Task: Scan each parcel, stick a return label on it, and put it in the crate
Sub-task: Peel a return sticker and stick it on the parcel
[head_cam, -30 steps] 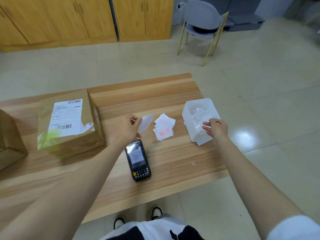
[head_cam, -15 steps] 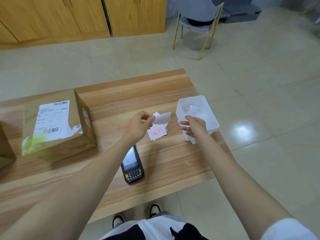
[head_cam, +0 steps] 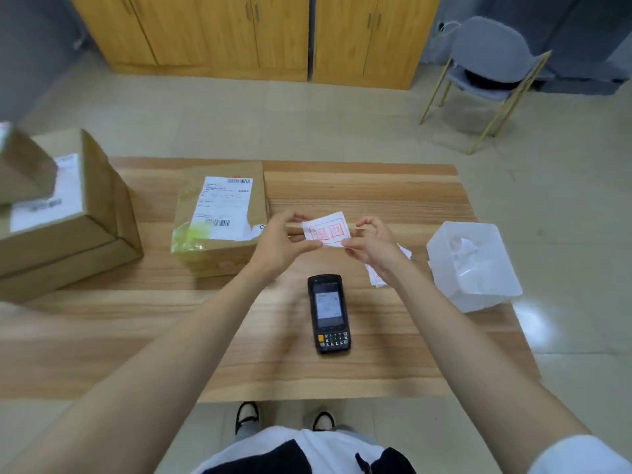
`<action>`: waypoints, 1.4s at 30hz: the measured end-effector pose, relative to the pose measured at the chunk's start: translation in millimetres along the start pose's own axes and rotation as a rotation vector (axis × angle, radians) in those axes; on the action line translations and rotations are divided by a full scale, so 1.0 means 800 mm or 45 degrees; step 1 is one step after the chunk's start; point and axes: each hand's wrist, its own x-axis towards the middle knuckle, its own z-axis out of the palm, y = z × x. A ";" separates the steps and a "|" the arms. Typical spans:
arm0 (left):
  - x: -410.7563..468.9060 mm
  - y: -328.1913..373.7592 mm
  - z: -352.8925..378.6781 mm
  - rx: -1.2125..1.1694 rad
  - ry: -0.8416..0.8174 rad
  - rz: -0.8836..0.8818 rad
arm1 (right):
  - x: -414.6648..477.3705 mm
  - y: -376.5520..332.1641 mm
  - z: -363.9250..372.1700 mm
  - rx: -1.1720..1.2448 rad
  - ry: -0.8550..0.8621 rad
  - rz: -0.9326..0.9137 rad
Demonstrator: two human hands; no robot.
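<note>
A white return label [head_cam: 327, 231] with red print is held above the table between both hands. My left hand [head_cam: 278, 241] pinches its left edge and my right hand [head_cam: 372, 246] pinches its right edge. Just left of the label lies a brown cardboard parcel [head_cam: 219, 217] with a white shipping label and yellow tape at one corner. A black handheld scanner [head_cam: 329, 313] lies on the table below my hands, screen up. A small pile of spare return labels [head_cam: 376, 275] is partly hidden under my right wrist.
A translucent white plastic bin [head_cam: 473, 265] holding crumpled backing paper stands at the table's right edge. Larger cardboard boxes [head_cam: 65, 213] are stacked at the left. The wooden table [head_cam: 239, 354] ends near my feet. A grey chair [head_cam: 489, 63] and wooden cabinets stand behind.
My right hand left the white bin and came to the label, which both hands now hold flat with its print facing up. The view swung left and shows more boxes.
</note>
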 end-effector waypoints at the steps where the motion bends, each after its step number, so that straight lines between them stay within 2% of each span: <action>1: -0.002 -0.003 -0.017 -0.056 0.027 -0.038 | 0.002 0.002 0.016 -0.037 -0.024 -0.036; 8: -0.021 -0.025 -0.124 -0.073 0.115 -0.176 | 0.006 0.004 0.128 -0.236 -0.141 -0.218; 13: -0.029 -0.037 -0.171 -0.263 0.182 -0.262 | 0.004 0.007 0.183 -0.397 -0.179 -0.229; 18: -0.030 -0.054 -0.210 -0.032 0.115 -0.250 | 0.003 0.021 0.209 -0.425 -0.280 -0.090; 22: -0.032 -0.071 -0.223 0.059 -0.025 -0.284 | 0.005 0.049 0.210 -0.608 -0.345 -0.064; 25: -0.030 -0.082 -0.227 0.054 -0.107 -0.315 | 0.006 0.060 0.202 -0.729 -0.257 -0.108; 31: -0.008 -0.072 -0.213 0.036 -0.160 -0.281 | 0.012 0.049 0.189 -0.572 -0.084 -0.063; 37: 0.013 -0.063 -0.178 0.032 0.030 -0.308 | 0.031 0.030 0.182 -0.618 0.087 -0.186; 42: 0.027 -0.056 -0.163 0.051 0.088 -0.349 | 0.044 0.027 0.178 -0.655 0.151 -0.166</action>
